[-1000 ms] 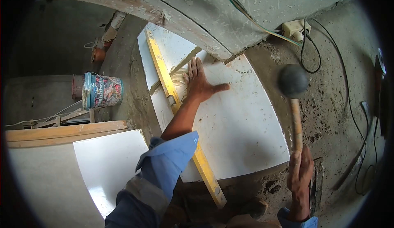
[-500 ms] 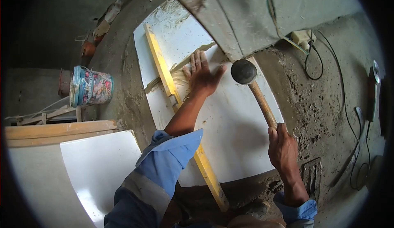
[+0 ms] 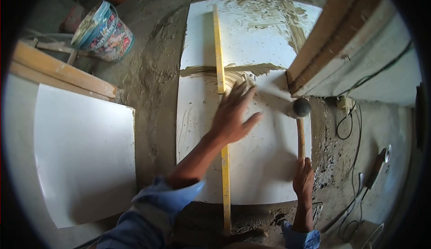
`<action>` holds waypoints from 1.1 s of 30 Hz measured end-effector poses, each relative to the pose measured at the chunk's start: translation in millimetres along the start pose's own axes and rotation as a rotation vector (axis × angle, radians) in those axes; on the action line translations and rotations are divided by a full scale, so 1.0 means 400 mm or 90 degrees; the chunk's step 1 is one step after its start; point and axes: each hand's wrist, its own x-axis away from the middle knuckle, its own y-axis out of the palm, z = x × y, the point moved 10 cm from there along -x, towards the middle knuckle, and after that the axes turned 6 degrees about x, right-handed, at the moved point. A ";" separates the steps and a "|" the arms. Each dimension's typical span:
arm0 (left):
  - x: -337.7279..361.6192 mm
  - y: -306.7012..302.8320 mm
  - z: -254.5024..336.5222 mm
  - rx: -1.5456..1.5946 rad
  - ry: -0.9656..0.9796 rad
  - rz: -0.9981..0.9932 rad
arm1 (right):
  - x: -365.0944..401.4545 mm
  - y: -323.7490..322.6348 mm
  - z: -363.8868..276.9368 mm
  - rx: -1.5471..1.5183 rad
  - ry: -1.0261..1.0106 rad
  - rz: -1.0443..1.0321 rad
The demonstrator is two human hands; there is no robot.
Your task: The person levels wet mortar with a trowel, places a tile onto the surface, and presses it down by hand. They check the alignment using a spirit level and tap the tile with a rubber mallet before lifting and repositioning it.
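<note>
My right hand (image 3: 304, 179) grips the wooden handle of a rubber mallet (image 3: 301, 137). Its black head is over the right edge of a large white tile (image 3: 265, 172), by the foot of a wooden frame; contact with the tile cannot be made out. My left hand (image 3: 233, 116), fingers spread and slightly blurred, is above the same tile, beside and partly over a yellow spirit level (image 3: 225, 177). This level lies lengthwise across the near tile and a second white tile (image 3: 197, 40) beyond it. Grey-brown mortar smears the seam between them, near my left fingertips.
Another white tile (image 3: 85, 155) lies at the left, near a wooden beam (image 3: 67, 72). A printed bucket (image 3: 105, 36) stands at the upper left. The wooden frame (image 3: 334, 33) rises on the right. Beyond the right edge are a corded power tool (image 3: 377, 168) and a cable (image 3: 358, 146).
The camera view has turned and shifted, so the far tile shows more fully. My left hand has come back slightly from the seam. My right hand still holds the mallet, now nearer the tile's right edge.
</note>
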 end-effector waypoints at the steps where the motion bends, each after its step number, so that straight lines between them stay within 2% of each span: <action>1: 0.061 -0.044 -0.047 0.025 -0.014 0.042 | 0.005 0.012 0.020 0.017 -0.012 0.002; 3: 0.180 -0.117 -0.182 -0.048 -0.131 0.112 | -0.001 0.003 0.048 -0.057 0.022 0.045; 4: 0.230 -0.135 -0.235 -0.089 -0.173 0.102 | 0.015 -0.016 0.009 -0.113 0.124 0.006; 5: 0.274 -0.154 -0.277 -0.130 -0.215 0.089 | 0.004 -0.012 0.003 -0.094 0.106 0.007; 6: 0.310 -0.166 -0.279 -0.140 -0.174 0.093 | 0.002 -0.031 -0.004 -0.004 0.013 0.084; 7: 0.335 -0.168 -0.262 -0.085 -0.182 0.088 | 0.008 -0.049 -0.027 0.087 -0.081 0.161; 8: 0.359 -0.173 -0.226 -0.028 -0.189 0.082 | 0.008 -0.048 -0.050 0.146 -0.115 0.168; 9: 0.377 -0.170 -0.165 0.045 -0.148 0.088 | -0.001 -0.031 -0.041 0.167 -0.129 0.166; 11: 0.432 -0.124 -0.066 0.071 -0.115 0.034 | -0.036 -0.018 0.021 0.132 -0.103 0.227; 13: 0.482 -0.077 -0.014 0.174 -0.129 0.019 | -0.059 -0.008 0.048 0.131 -0.068 0.189; 15: 0.521 -0.057 0.000 0.222 -0.146 0.028 | -0.064 0.005 0.030 0.172 -0.071 0.097; 17: 0.544 -0.058 -0.010 0.261 -0.159 0.049 | -0.039 0.016 -0.026 0.227 -0.135 0.110; 21: 0.541 -0.070 -0.041 0.284 -0.155 0.042 | -0.079 0.041 -0.042 0.270 -0.106 0.024; 22: 0.537 -0.086 -0.058 0.293 -0.159 0.051 | -0.073 0.045 -0.070 0.246 -0.167 0.036; 23: 0.537 -0.108 -0.080 0.265 -0.175 0.061 | -0.089 0.061 -0.064 0.258 -0.170 0.032; 25: 0.548 -0.139 -0.101 0.269 -0.207 0.053 | -0.071 0.045 -0.081 0.291 -0.283 0.129; 27: 0.545 -0.182 -0.129 0.291 -0.216 0.072 | -0.064 0.062 -0.079 0.368 -0.235 0.137; 29: 0.551 -0.185 -0.137 0.314 -0.229 0.056 | -0.045 0.073 -0.132 0.390 -0.161 0.101; 31: 0.556 -0.166 -0.115 0.327 -0.220 0.054 | 0.009 0.078 -0.294 0.442 -0.334 0.177; 32: 0.559 -0.162 -0.106 0.327 -0.217 0.068 | 0.027 0.070 -0.348 0.451 -0.326 0.175; 33: 0.560 -0.163 -0.101 0.322 -0.215 0.087 | 0.031 0.097 -0.390 0.326 -0.293 0.029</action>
